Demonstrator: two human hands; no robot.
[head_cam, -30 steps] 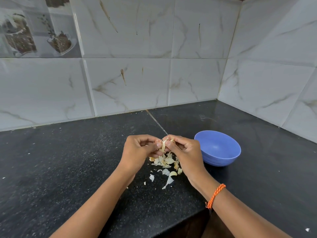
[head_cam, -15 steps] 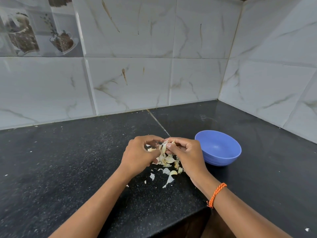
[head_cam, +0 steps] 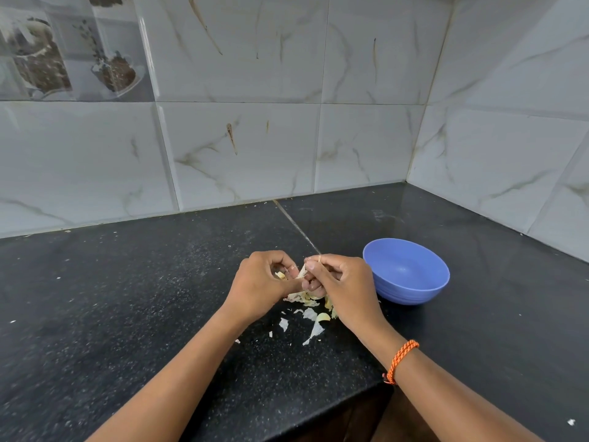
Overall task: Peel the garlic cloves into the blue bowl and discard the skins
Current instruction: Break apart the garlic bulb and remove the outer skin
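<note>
Since the earlier frames both hands had drifted slightly left. Left hand (head_cam: 264,280) fingers pinched a garlic clove (head_cam: 281,275); right hand (head_cam: 338,277) fingers clamped its skin (head_cam: 301,271), mid-peel. Next, probably strip it and drop it into the blue bowl (head_cam: 411,291), just right. No writing was visible.

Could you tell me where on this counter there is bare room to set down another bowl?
The counter is bare to the left of the left hand, back to the tiled wall, and behind the blue bowl toward the corner. It is crowded under both hands, where garlic skins lie scattered.
</note>
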